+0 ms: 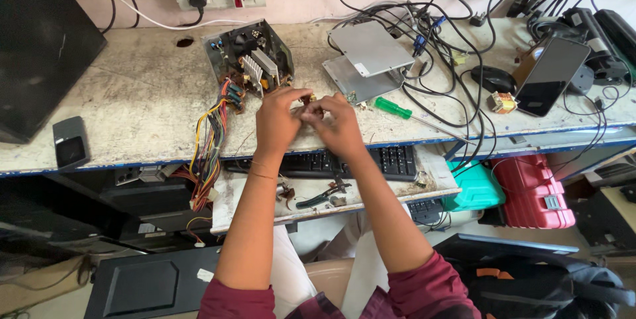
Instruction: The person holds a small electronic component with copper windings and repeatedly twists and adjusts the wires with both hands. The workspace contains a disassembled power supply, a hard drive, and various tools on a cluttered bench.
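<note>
Scuffed, stained workbench (132,100) fills the view, with an opened power supply unit (248,60) at eleven o'clock and a green screwdriver (392,107) at two o'clock. Dead centre, the left hand (277,120) and right hand (339,125) meet, fingertips pinched on a small part (310,104), mostly hidden. It looks light, rigid and easily dropped, best gripped by its edges.

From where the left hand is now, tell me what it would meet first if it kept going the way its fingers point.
The left hand points up and right into the right hand; their fingertips already meet around a small part, so it would meet those first. Beyond lie two grey metal boxes, though depth is unclear.
</note>
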